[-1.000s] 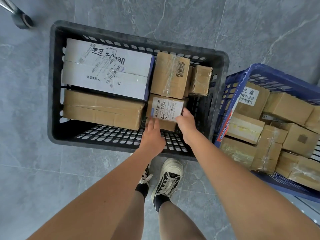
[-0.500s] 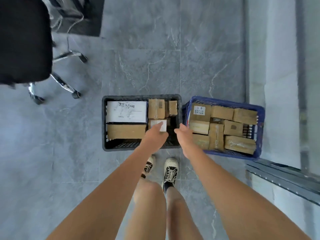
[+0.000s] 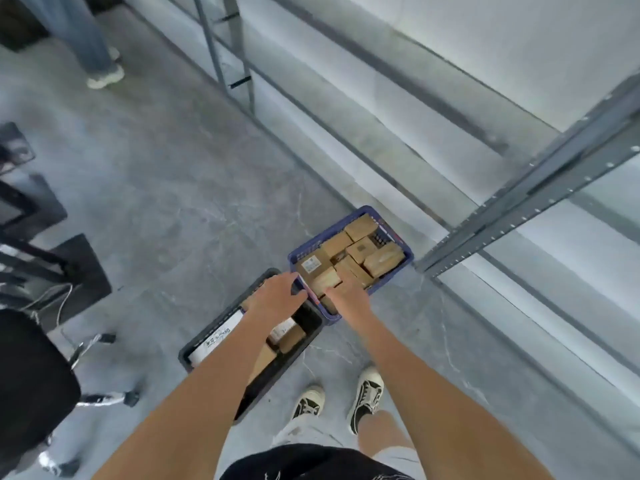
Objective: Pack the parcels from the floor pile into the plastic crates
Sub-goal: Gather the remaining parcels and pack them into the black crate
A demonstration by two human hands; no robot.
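Filling blue crate [image 3: 408, 252]: brown parcels [image 3: 384, 259]

A grey marble-veined tiled floor [image 3: 194, 188] is seen across most of the view, lit evenly by soft, pale light. Along the right, a grey metal shelving frame [image 3: 540, 188] with perforated uprights is set against a white wall [image 3: 485, 39]. At the left edge, a black office chair [image 3: 31, 382] on a chrome wheeled base is placed near a dark mat [image 3: 83, 271] crossed by loose cables.
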